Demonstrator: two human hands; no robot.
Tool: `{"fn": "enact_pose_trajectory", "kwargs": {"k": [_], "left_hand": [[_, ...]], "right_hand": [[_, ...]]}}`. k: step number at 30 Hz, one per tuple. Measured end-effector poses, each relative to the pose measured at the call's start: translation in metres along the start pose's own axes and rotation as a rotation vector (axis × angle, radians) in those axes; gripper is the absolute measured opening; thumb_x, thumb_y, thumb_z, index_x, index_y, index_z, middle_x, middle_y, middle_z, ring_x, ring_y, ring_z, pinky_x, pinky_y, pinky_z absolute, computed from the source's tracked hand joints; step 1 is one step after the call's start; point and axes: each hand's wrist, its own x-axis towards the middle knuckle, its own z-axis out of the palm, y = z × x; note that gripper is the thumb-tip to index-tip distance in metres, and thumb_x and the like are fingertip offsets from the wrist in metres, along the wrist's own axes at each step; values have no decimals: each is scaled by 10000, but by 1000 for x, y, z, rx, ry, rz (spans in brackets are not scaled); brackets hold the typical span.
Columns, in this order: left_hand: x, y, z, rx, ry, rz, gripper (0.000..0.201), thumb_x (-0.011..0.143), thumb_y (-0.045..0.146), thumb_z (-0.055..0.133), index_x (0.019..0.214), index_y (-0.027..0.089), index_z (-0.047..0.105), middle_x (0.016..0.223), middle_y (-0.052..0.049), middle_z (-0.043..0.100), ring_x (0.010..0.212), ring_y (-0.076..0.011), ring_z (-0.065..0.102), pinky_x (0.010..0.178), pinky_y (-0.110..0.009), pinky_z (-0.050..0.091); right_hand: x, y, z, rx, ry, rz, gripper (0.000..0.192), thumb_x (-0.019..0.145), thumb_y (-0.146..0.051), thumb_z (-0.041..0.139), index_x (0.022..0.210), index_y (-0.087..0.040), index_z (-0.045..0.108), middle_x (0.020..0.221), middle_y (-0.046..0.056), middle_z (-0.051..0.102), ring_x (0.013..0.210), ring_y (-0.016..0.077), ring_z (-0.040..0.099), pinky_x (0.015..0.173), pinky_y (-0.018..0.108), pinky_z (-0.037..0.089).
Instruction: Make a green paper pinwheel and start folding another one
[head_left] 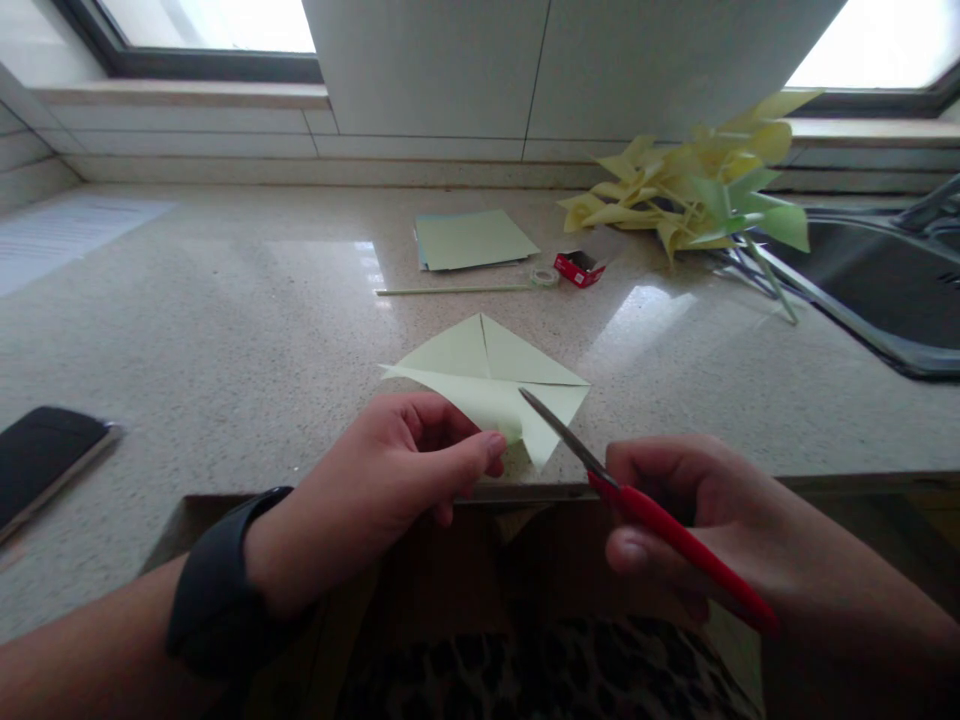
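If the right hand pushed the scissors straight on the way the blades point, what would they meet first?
The right hand holds red scissors whose blades aim up-left into the green paper pinched by the left hand. The tips already lie on the paper, so it comes first; depth is unclear.

Counter clutter, back and sides.
Paper stack [474,239], straw [450,291], tape roll [544,277], red box [577,268]; pinwheels [694,190] beside sink [885,290]; phone [41,455] left.

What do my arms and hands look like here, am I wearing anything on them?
Both forearms are bare, with no sleeves showing. The left hand has a wide black band, like a watch or fitness strap, around its wrist. The right hand wears nothing visible: no glove, ring or band.
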Motion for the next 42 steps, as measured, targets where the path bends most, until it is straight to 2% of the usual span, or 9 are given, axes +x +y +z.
{"fn": "enact_pose_trajectory", "kwargs": {"k": [3,9,17,24,35,42], "left_hand": [[0,-1,0,-22,11,20,268,864,431,732,791,175,700,662,53,644,464,-31,527,439,-124,408],[0,-2,0,-70,-1,32,230,862,401,746,802,181,715,698,51,669,470,-19,524,447,-113,413],[1,-3,0,-46,27,34,245,860,420,744,805,183,711,703,44,680,465,-27,532,441,-120,413],[-1,-1,2,-51,26,27,232,855,402,749,801,179,711,703,41,676,471,-35,518,430,-121,418],[-2,1,2,-24,40,20,212,857,379,745,794,179,714,678,45,668,461,-30,517,416,-109,406],[-1,0,2,20,51,26,247,854,411,742,785,175,708,678,41,670,455,-37,526,421,-125,408]], "right_hand": [[-5,11,-2,-84,-25,51,401,672,-407,894,707,-179,566,602,-52,517,518,56,424,440,153,278],[-3,23,-7,-163,-4,64,429,678,-475,873,728,-178,568,652,-40,505,582,89,421,492,204,290],[-4,21,-3,-203,14,113,480,636,-548,870,694,-187,558,656,-28,506,606,112,426,511,231,306],[-2,24,-2,-150,6,100,452,648,-517,881,727,-174,598,663,-23,525,600,106,445,502,220,306],[2,21,1,-133,15,136,471,622,-518,889,702,-186,565,630,-34,512,575,101,424,492,222,286],[2,22,1,-111,10,105,451,634,-498,892,701,-182,578,624,-33,513,566,95,421,480,215,281]]}}
